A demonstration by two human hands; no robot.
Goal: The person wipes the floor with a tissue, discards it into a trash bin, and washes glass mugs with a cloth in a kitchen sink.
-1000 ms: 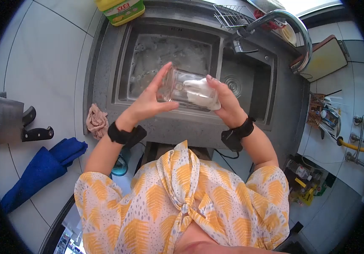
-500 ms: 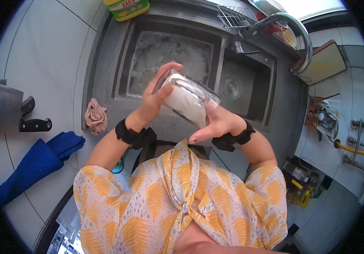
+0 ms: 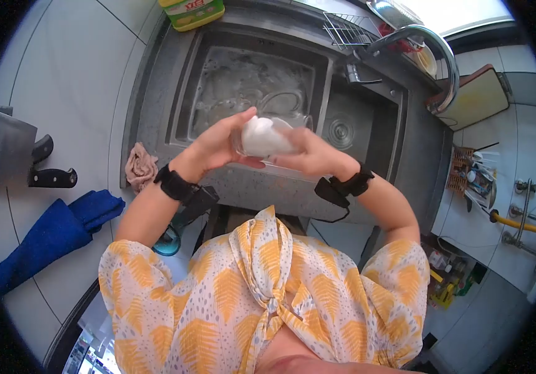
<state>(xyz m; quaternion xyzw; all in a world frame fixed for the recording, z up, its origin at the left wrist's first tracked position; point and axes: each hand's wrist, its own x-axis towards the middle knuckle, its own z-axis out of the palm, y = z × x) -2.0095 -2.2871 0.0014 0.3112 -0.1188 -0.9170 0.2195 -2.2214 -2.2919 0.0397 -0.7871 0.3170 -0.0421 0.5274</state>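
Observation:
Over the front edge of the large sink basin, a clear drinking glass (image 3: 237,138) lies tilted onto its side between my hands. My left hand (image 3: 217,142) wraps round its left end, thumb on the far side and fingers beneath. Inside the glass is a soft white wad (image 3: 258,134), apparently a cloth or sponge. My right hand (image 3: 311,153) is at the right end, its blurred fingers reaching in against the white wad. Part of the glass is hidden by that hand. Black bands circle both wrists.
Sudsy water fills the larger basin (image 3: 177,118); a smaller basin (image 3: 368,134) with a drain adjoins it. A curved faucet (image 3: 452,62) overhangs the right side. A crumpled pink cloth (image 3: 140,167), knives (image 3: 53,178) and a blue towel (image 3: 62,230) are on the left.
The glass has turned from slanting to nearly level and moved slightly towards the basin. My right fingers have shifted further into it, and the white wad looks more bunched to the left.

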